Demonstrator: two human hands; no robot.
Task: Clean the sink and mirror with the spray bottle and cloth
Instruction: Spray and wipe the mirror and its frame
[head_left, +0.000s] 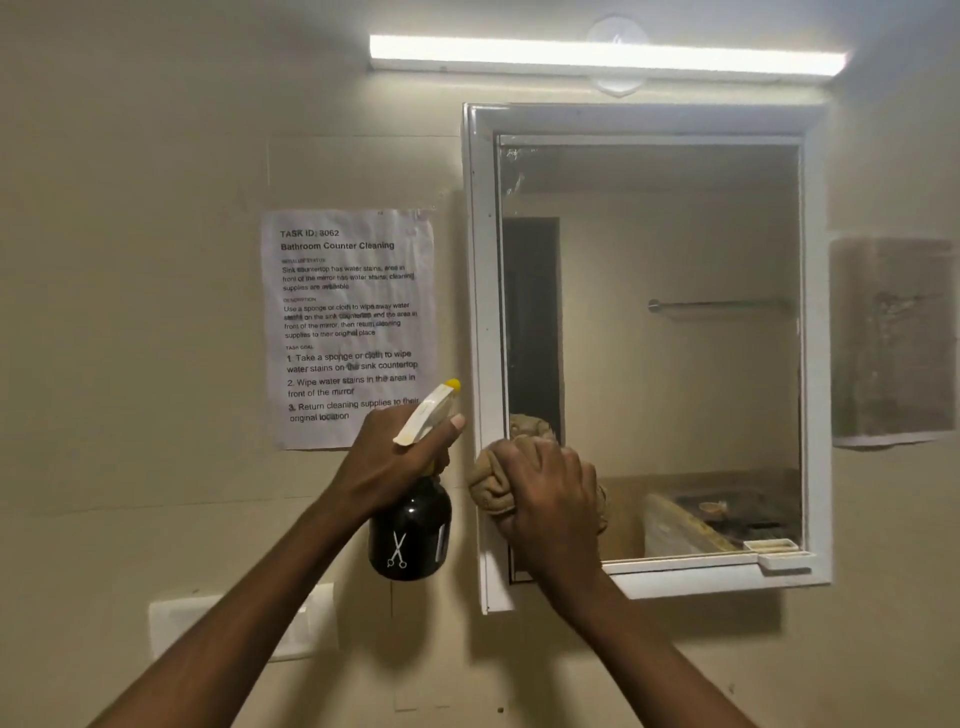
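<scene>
1. While the right hand (550, 499) presses a bunched tan cloth (491, 486) against the lower left corner of the mirror (675, 338), its fingers (524, 457) curl round the wad, so the uncleaned glass spreads up and to the right of them.
2. The left hand (387, 460) grips the neck of the spray bottle (410, 530), which hangs upright just left of the mirror's white frame (480, 312); one finger lies along the trigger head and the yellow nozzle (453, 385) tilts up and right, toward the glass.
3. The right hand is the nearer one to the mirror; the bottle is close beside the cloth but apart from it.
4. No sink or bench shows in this view. A small white tray (784, 558) at the frame's lower right looks empty, though I cannot be sure.
</scene>
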